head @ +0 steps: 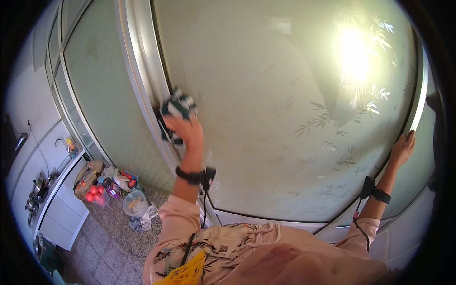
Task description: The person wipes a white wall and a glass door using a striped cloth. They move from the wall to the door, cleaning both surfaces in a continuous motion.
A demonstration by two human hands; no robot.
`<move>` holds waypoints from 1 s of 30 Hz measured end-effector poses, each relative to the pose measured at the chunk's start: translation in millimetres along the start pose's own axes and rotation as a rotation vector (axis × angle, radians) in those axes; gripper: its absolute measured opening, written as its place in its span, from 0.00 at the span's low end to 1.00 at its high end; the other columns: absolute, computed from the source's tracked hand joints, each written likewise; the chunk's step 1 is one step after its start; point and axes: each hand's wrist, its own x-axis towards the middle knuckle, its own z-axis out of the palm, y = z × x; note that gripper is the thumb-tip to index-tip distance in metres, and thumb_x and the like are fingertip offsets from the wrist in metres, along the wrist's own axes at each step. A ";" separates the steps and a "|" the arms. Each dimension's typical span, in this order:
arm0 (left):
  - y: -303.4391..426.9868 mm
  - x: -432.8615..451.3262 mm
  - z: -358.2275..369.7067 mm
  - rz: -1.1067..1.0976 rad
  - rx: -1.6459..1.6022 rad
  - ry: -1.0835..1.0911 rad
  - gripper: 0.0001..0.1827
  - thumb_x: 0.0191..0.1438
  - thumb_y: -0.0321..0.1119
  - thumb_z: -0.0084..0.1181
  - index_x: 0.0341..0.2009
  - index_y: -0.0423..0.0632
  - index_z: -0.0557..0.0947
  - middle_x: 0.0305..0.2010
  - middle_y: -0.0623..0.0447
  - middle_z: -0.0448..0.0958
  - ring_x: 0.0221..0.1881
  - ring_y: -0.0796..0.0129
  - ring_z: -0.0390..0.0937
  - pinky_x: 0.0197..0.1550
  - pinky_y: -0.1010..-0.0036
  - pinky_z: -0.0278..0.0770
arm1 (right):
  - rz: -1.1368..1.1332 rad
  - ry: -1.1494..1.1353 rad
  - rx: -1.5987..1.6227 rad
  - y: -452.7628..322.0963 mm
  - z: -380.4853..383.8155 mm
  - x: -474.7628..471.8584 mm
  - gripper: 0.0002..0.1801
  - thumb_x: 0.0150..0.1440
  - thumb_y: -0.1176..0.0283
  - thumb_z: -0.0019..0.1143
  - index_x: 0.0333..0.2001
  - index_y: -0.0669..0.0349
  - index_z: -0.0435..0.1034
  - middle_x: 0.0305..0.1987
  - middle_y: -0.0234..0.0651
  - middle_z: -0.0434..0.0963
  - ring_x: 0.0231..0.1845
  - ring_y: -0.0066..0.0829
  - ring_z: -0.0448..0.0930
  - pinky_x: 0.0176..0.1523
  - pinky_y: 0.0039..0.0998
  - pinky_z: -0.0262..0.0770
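Note:
My left hand (185, 130) presses a dark green and white striped cloth (179, 107) against the left metal frame (146, 67) of a frosted glass door panel (245, 117). The cloth is bunched under the fingers and slightly blurred. Far to the right, my right hand (404, 148) grips the panel's right frame edge (419, 103), fingers wrapped around the metal. Bamboo-leaf patterns decorate the glass, and a bright light reflects near its upper right. Dark straps with small black devices circle both wrists.
A granite ledge (117, 217) at lower left holds a clear tub (135, 203), red round items (95, 194) in a plastic container, a jar (111, 188) and bags. Beyond are a kitchen counter (57, 178) with metal pots (32, 203) and a faucet (61, 141). Another glass panel (103, 78) stands left.

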 end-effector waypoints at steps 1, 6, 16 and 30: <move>12.1 35.8 12.5 -0.009 0.031 0.046 0.40 0.50 0.39 0.57 0.62 0.32 0.56 0.67 0.31 0.50 0.67 0.36 0.48 0.67 0.49 0.42 | 0.029 -0.024 0.045 -1.2 -0.7 -0.7 0.25 0.59 0.69 0.46 0.61 0.63 0.62 0.60 0.40 0.70 0.63 0.38 0.67 0.64 0.34 0.61; 107.7 202.3 40.9 -0.260 0.045 0.026 0.40 0.46 0.54 0.59 0.58 0.44 0.64 0.66 0.40 0.56 0.65 0.41 0.53 0.63 0.40 0.45 | 0.067 -0.036 0.256 -7.5 -3.7 -6.3 0.26 0.58 0.70 0.48 0.61 0.63 0.61 0.60 0.39 0.70 0.63 0.38 0.66 0.65 0.35 0.59; 279.2 88.7 32.8 0.602 -0.180 -0.056 0.31 0.46 0.51 0.59 0.50 0.46 0.77 0.67 0.33 0.53 0.67 0.32 0.45 0.61 0.29 0.34 | 0.005 0.012 0.013 -13.9 -11.0 -1.5 0.26 0.58 0.71 0.49 0.61 0.62 0.61 0.60 0.38 0.70 0.62 0.37 0.67 0.64 0.34 0.61; 235.1 88.0 39.3 0.872 -0.320 -0.227 0.37 0.37 0.35 0.65 0.57 0.62 0.71 0.63 0.46 0.62 0.63 0.44 0.59 0.63 0.46 0.54 | -0.064 -0.070 0.128 -15.3 -20.5 -10.0 0.27 0.58 0.76 0.47 0.62 0.59 0.60 0.62 0.39 0.68 0.62 0.38 0.68 0.63 0.34 0.63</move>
